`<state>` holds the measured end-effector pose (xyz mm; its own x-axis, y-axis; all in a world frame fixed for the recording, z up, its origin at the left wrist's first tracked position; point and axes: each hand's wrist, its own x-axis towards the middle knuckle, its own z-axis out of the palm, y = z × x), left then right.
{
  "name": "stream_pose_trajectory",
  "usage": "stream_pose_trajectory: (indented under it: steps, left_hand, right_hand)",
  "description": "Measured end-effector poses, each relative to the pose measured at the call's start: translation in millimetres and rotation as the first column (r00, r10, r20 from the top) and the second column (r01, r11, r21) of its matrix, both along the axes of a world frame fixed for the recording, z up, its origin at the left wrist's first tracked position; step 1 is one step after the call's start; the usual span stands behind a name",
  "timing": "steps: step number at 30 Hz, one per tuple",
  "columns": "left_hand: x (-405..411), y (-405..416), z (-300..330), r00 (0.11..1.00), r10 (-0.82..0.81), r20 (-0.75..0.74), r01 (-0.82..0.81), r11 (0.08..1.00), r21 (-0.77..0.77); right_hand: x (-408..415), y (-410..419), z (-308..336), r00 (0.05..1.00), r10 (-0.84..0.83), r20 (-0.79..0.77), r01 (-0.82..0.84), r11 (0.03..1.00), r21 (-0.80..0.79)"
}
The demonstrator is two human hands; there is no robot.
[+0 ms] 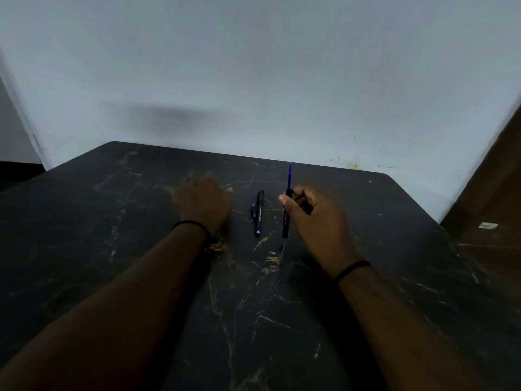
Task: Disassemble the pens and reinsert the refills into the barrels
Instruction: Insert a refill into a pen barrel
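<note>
Near the far edge of the dark marbled table [366,277], the right hand [313,218] grips a black pen barrel [286,221] with its blue refill [289,176] half protruding, so reinsertion seems underway; pushing it home comes next. The left hand [203,201] rests blurred, fingers unclear, beside a second black pen [259,214] lying flat.

In front of you sits a black tabletop veined with tan, marble-like streaks [253,306], its far corners rounded, its far edge close to the wall. That pale blue-grey painted wall [253,66] fills the upper half of your view; there's a soft dark shadow smudged across it left of centre, and a few small dark specks and a yellowish stain [353,165] low on the right, just above the table's far edge. Off to your right stands a brown wooden panel [490,198], and on it a small white label [488,225], its print too blurred to read.
</note>
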<state>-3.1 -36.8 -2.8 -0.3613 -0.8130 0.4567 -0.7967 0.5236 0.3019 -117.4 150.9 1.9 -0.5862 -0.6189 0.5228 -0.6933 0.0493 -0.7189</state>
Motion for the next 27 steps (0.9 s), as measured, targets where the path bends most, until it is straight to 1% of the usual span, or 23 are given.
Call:
stream_pose_trajectory:
  steps: [1, 2, 3, 4, 6, 9, 12, 16, 17, 20, 23, 25, 27]
  left_hand:
    - [-1.8, 2.9, 2.0, 0.996, -0.056, -0.072, 0.054, 0.998, -0.024]
    - [-3.9, 5.9, 2.6, 0.986, -0.120, -0.113, 0.118, 0.993, -0.026]
    - [-6.1, 9.4, 1.7, 0.979, -0.167, -0.115, 0.167, 0.986, -0.013]
    - [-8.5, 13.1, 0.4, 0.978, -0.188, -0.086, 0.189, 0.982, 0.006]
    - [-11.9, 19.2, -2.4, 0.981, -0.193, -0.007, 0.193, 0.980, 0.038]
    - [-13.7, 22.0, -1.1, 0.973, -0.224, 0.052, 0.219, 0.972, 0.084]
    - [-8.3, 15.2, 4.3, 0.969, -0.246, 0.008, 0.241, 0.955, 0.171]
    - [-1.6, 10.1, 5.1, 0.971, -0.238, -0.034, 0.240, 0.952, 0.191]
    - [-1.7, 11.0, 4.7, 0.972, -0.235, -0.012, 0.234, 0.956, 0.180]
    - [-5.4, 14.4, 4.8, 0.972, -0.195, 0.128, 0.183, 0.978, 0.105]
    - [-8.8, 15.1, 6.9, 0.960, -0.200, 0.194, 0.182, 0.978, 0.107]
    - [-9.3, 15.9, 8.1, 0.962, -0.201, 0.186, 0.185, 0.978, 0.097]
    - [-9.8, 16.2, 9.4, 0.969, -0.233, 0.082, 0.224, 0.969, 0.108]
  right_hand:
    - [0.1, 0.1, 0.1, 1.000, 0.000, -0.002, 0.000, 1.000, 0.001]
    - [0.2, 0.1, 0.3, 1.000, -0.001, 0.001, 0.001, 1.000, 0.000]
    - [0.4, -0.1, 0.5, 1.000, 0.000, 0.009, 0.000, 1.000, -0.004]
    - [0.5, -0.2, 0.6, 1.000, 0.002, 0.017, -0.002, 1.000, -0.010]
    - [1.2, -0.5, 0.0, 1.000, 0.001, 0.019, 0.000, 1.000, -0.020]
    - [1.3, -0.3, -0.3, 1.000, -0.004, 0.009, 0.004, 1.000, -0.031]
    - [1.6, 0.3, 0.9, 1.000, -0.008, 0.011, 0.009, 1.000, -0.019]
    - [2.6, 0.7, 1.5, 1.000, -0.004, 0.007, 0.004, 1.000, -0.008]
    - [3.0, 0.8, 1.5, 1.000, -0.003, 0.010, 0.003, 1.000, -0.004]
    - [2.7, 0.8, 1.5, 1.000, -0.008, 0.002, 0.008, 1.000, 0.013]
    - [1.9, 0.2, 1.6, 1.000, -0.021, -0.004, 0.021, 0.999, 0.038]
    - [0.9, -0.1, 0.8, 1.000, -0.009, -0.004, 0.009, 0.999, 0.033]
    - [0.3, -0.5, -0.5, 1.000, 0.001, -0.007, -0.001, 1.000, 0.029]
